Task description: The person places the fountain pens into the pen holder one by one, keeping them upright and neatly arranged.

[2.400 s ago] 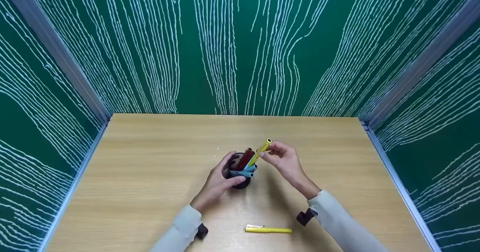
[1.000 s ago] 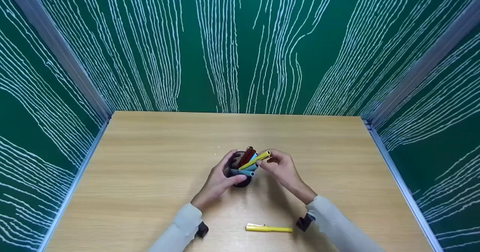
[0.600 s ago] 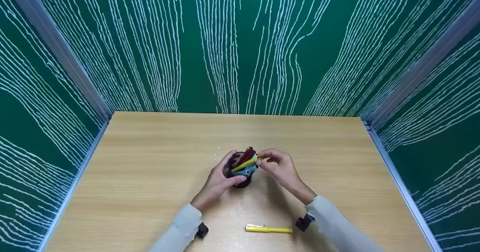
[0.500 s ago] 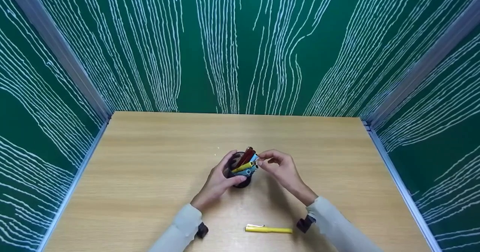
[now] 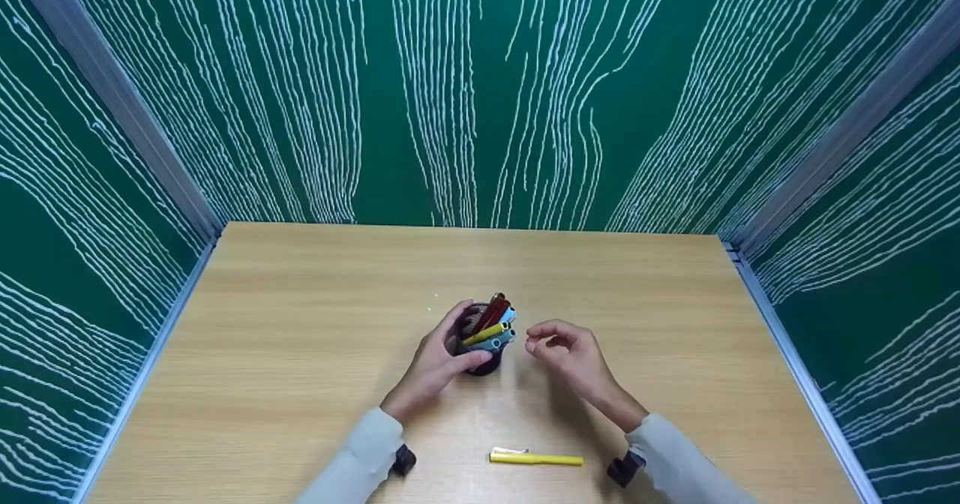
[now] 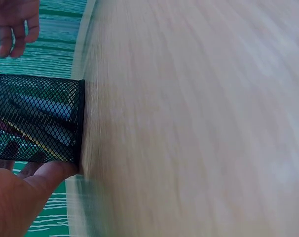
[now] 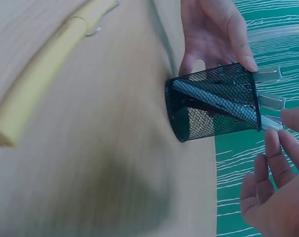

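Note:
My left hand (image 5: 433,367) curls round a black mesh pen holder (image 7: 213,101) standing on the table, thumb at its near side. Leaning in the holder are dark red pens (image 5: 491,313), light blue pens (image 5: 489,344) and a yellow pen (image 5: 486,334). Just right of the pen tops is my right hand (image 5: 574,358), fingers loosely bent and holding nothing; a small gap separates it from the pens in the head view. A second yellow pen (image 5: 536,458) with a metal clip lies on the table nearer the front, between the forearms.
The wooden table (image 5: 315,286) reaches back to green panels (image 5: 420,99) with white wavy lines. Grey metal posts (image 5: 135,106) stand at the corners. A few tiny pale specks (image 5: 433,301) lie left of the holder.
My right hand lowered a yellow pen into the holder, let go of it and moved slightly right and nearer. My left hand stays on the holder.

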The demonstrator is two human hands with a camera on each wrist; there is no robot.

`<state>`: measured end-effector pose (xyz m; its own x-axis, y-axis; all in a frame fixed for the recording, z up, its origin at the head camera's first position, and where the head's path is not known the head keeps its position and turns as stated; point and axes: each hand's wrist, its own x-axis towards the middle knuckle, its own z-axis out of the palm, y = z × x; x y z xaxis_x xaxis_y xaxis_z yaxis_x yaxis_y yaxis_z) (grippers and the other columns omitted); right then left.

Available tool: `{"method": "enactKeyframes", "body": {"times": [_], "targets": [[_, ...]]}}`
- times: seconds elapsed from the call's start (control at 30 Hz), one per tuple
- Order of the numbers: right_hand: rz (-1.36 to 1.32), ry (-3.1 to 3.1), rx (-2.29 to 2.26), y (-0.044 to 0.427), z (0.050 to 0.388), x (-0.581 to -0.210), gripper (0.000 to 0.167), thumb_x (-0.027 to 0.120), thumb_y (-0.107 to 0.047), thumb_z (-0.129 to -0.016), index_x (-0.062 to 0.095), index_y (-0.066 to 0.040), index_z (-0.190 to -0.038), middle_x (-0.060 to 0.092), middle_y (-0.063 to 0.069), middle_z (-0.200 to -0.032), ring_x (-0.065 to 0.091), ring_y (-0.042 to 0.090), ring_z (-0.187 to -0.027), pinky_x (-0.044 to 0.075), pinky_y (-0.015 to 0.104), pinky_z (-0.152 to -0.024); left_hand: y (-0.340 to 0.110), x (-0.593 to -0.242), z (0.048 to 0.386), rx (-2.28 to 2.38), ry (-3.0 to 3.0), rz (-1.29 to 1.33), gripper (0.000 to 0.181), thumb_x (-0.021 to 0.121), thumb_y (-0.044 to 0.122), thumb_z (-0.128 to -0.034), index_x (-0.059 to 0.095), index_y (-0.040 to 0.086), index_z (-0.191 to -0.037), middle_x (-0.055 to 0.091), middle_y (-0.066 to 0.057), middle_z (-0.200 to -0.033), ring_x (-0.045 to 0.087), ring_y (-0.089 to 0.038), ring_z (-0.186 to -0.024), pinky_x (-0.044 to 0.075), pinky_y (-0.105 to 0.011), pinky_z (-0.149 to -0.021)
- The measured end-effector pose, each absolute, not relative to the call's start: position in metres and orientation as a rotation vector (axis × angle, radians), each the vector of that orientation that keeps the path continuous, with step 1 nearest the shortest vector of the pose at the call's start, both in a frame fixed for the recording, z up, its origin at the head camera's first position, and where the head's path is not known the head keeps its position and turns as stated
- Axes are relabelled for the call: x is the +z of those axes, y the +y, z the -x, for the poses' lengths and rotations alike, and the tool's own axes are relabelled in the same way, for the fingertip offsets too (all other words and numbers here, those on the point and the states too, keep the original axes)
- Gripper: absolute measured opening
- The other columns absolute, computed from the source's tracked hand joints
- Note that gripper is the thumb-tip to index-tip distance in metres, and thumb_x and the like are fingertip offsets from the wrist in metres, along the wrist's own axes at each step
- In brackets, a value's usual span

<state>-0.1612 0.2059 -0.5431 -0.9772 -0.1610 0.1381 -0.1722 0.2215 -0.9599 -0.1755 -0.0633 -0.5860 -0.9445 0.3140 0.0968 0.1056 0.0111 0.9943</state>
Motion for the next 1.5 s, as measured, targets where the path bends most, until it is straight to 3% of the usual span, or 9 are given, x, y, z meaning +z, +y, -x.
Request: {"method": "enactKeyframes", "body": {"times": [0.47,0.7,1.17,1.5], "targets": [[-0.364,-2.585,1.918,0.210,0.131,-0.564,0.024,0.084,-0.008,-0.096,0.078,0.006,-0.115,0.079,0.015,-0.112,0.070,0.022,-0.104,0.055,0.030,-0.096,-0.064,-0.585,0.172,2.041,2.112,-0.405,0.097,0.090,0.023,-0.0932,0.036,0.016,-0.173,0.049,-0.016,-0.167,0.049,-0.035,-0.152,0.032,-0.052,-0.131],[-0.397,-2.650,1.929,0.207,0.113,-0.576,0.023,0.084,-0.007,-0.097,0.077,0.004,-0.117,0.078,0.017,-0.114,0.072,0.022,-0.105,0.058,0.033,-0.099,-0.064,-0.588,0.172,2.033,2.135,-0.417,0.096,0.090,0.026,-0.0934,0.037,0.019,-0.173,0.050,-0.013,-0.167,0.051,-0.033,-0.151,0.033,-0.051,-0.131],[-0.498,-2.693,1.979,0.210,0.087,-0.593,0.019,0.085,-0.008,-0.096,0.081,-0.004,-0.114,0.075,0.011,-0.114,0.069,0.018,-0.107,0.057,0.023,-0.096,-0.064,-0.589,0.174,2.081,2.048,-0.420,0.093,0.089,0.020,-0.0949,0.038,0.018,-0.172,0.053,-0.016,-0.164,0.053,-0.034,-0.150,0.038,-0.050,-0.128],[-0.530,-2.858,1.833,0.208,0.079,-0.597,0.015,0.087,-0.027,-0.098,0.084,-0.024,-0.113,0.072,-0.005,-0.117,0.059,0.018,-0.112,0.046,0.022,-0.098,-0.065,-0.588,0.174,2.077,2.056,-0.416,0.093,0.089,0.021,-0.0945,0.038,0.022,-0.173,0.051,-0.014,-0.165,0.053,-0.033,-0.149,0.037,-0.049,-0.129]]}}
